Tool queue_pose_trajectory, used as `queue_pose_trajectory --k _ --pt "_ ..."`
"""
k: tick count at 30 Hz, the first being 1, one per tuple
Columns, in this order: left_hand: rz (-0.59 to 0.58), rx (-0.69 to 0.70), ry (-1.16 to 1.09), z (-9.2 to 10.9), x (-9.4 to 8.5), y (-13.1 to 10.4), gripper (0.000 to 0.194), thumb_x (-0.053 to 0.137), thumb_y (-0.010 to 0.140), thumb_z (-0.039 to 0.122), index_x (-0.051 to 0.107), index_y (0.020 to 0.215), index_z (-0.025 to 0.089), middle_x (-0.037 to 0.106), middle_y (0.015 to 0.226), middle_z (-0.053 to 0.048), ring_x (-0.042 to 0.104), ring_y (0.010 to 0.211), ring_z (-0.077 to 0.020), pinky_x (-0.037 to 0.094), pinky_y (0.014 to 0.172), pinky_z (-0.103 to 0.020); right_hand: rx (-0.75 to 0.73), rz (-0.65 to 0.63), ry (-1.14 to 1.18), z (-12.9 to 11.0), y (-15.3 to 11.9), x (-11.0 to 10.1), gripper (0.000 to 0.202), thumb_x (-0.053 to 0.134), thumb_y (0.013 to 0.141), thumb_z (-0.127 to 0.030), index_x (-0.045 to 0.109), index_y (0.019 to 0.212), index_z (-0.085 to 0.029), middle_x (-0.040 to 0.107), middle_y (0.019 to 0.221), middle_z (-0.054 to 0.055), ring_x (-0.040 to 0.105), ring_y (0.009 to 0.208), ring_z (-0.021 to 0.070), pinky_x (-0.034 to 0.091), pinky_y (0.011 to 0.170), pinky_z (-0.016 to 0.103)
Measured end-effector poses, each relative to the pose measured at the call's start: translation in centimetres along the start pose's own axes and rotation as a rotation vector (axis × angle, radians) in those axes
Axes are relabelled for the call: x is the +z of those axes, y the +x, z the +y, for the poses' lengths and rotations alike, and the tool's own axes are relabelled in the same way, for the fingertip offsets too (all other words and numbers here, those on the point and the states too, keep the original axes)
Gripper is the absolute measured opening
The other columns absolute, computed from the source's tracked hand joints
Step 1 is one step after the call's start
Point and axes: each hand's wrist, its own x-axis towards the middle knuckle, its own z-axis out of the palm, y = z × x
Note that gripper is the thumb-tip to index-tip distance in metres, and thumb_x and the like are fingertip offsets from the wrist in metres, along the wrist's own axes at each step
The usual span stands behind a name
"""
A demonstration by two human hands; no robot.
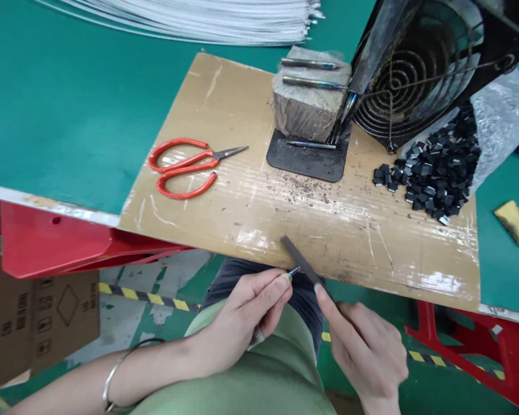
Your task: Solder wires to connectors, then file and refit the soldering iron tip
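Note:
My left hand (259,302) pinches a small metal tip (294,270) whose bluish point sticks out to the right. In my right hand (363,343) is a flat dark file (300,259), slanting up to the left, beside the tip's point; whether they touch is hard to tell. Both hands are over my lap at the front edge of the cardboard sheet (242,219). Red-handled scissors (185,167) lie on the cardboard at the left. Similar pointed metal tips (313,83) rest on a wrapped block (309,109), and another lies on the black plate (305,164) below it.
A black fan with a round wire guard (395,86) stands at the back right. Small black pieces (441,167) spill from a clear plastic bag (499,124). A yellow sponge (515,223) lies far right, and white strands (225,20) lie at the back.

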Motion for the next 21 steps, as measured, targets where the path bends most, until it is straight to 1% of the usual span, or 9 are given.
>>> queue_pose_trajectory --k 3,6,8,10,12,14,16,19,21 --pt "-0.019 0.001 -0.012 -0.1 0.0 0.0 0.059 0.049 0.102 0.064 0.045 0.065 0.019 0.039 0.045 0.004 0.03 0.046 -0.0087 0.025 0.048 -0.025 0.009 -0.036 -0.028 0.0 -1.0 -0.5 0.07 0.053 0.099 0.004 0.04 0.163 -0.021 0.061 0.066 -0.001 0.049 0.056 0.011 0.039 0.062 0.028" --pt "-0.018 0.005 -0.026 -0.1 0.1 0.0 0.056 0.05 0.102 0.062 0.044 0.067 0.019 0.039 0.045 0.005 0.029 0.046 -0.0089 0.023 0.046 -0.025 0.012 0.043 -0.021 0.0 -0.3 0.2 0.072 0.057 0.097 0.004 0.042 0.162 -0.022 0.061 0.067 -0.002 0.052 0.056 0.01 0.039 0.062 0.027" --pt "-0.01 0.014 -0.014 0.0 0.1 0.0 0.053 0.049 0.103 0.06 0.045 0.069 0.02 0.039 0.044 0.005 0.028 0.045 -0.009 0.023 0.046 -0.025 0.007 0.077 -0.002 0.0 0.5 0.8 0.072 0.057 0.097 0.003 0.04 0.163 -0.021 0.061 0.068 -0.002 0.054 0.057 0.0091 0.041 0.063 0.025" --pt "0.004 0.042 0.046 0.0 0.1 0.0 0.051 0.047 0.105 0.056 0.045 0.069 0.019 0.039 0.046 0.005 0.029 0.046 -0.009 0.024 0.046 -0.025 0.0 0.06 0.003 0.0 0.6 0.8 0.072 0.054 0.098 0.003 0.038 0.164 -0.021 0.061 0.068 -0.003 0.054 0.057 0.0087 0.041 0.064 0.025" --pt "0.03 0.09 0.161 -0.1 0.1 0.0 0.05 0.043 0.107 0.05 0.044 0.068 0.019 0.04 0.049 0.005 0.031 0.047 -0.0088 0.025 0.046 -0.025 0.001 0.006 0.001 -0.1 0.0 0.2 0.072 0.052 0.099 0.003 0.037 0.164 -0.022 0.061 0.067 -0.002 0.052 0.057 0.0089 0.039 0.063 0.025" --pt "0.068 0.17 0.314 -0.3 0.0 -0.1 0.047 0.041 0.108 0.042 0.044 0.067 0.019 0.041 0.052 0.004 0.034 0.048 -0.0085 0.026 0.047 -0.024 0.01 -0.032 0.005 -0.3 -0.7 -0.5 0.07 0.051 0.099 0.003 0.039 0.164 -0.021 0.061 0.067 -0.001 0.051 0.058 0.0097 0.039 0.064 0.025" --pt "0.12 0.285 0.484 -0.4 0.0 -0.1 0.042 0.042 0.108 0.033 0.046 0.069 0.018 0.042 0.055 0.004 0.037 0.05 -0.0085 0.029 0.049 -0.023 0.018 -0.034 0.005 -0.4 -0.7 -0.8 0.071 0.053 0.098 0.003 0.04 0.163 -0.021 0.061 0.067 -0.001 0.05 0.058 0.0098 0.039 0.064 0.025" --pt "0.203 0.474 0.724 -0.4 -0.1 0.0 0.036 0.044 0.106 0.02 0.049 0.071 0.018 0.046 0.058 0.003 0.042 0.056 -0.0094 0.034 0.055 -0.022 0.038 -0.001 -0.011 -0.6 0.4 -0.5 0.072 0.055 0.096 0.003 0.042 0.163 -0.022 0.06 0.067 -0.003 0.051 0.057 0.0086 0.039 0.063 0.024" --pt "0.24 0.563 0.835 -0.4 -0.2 0.0 0.032 0.044 0.104 0.014 0.05 0.072 0.018 0.048 0.061 0.002 0.045 0.059 -0.0104 0.036 0.057 -0.022 0.053 0.009 -0.013 -0.6 1.0 -0.4 0.072 0.055 0.097 0.002 0.041 0.163 -0.021 0.06 0.067 -0.003 0.051 0.057 0.0081 0.039 0.064 0.024"
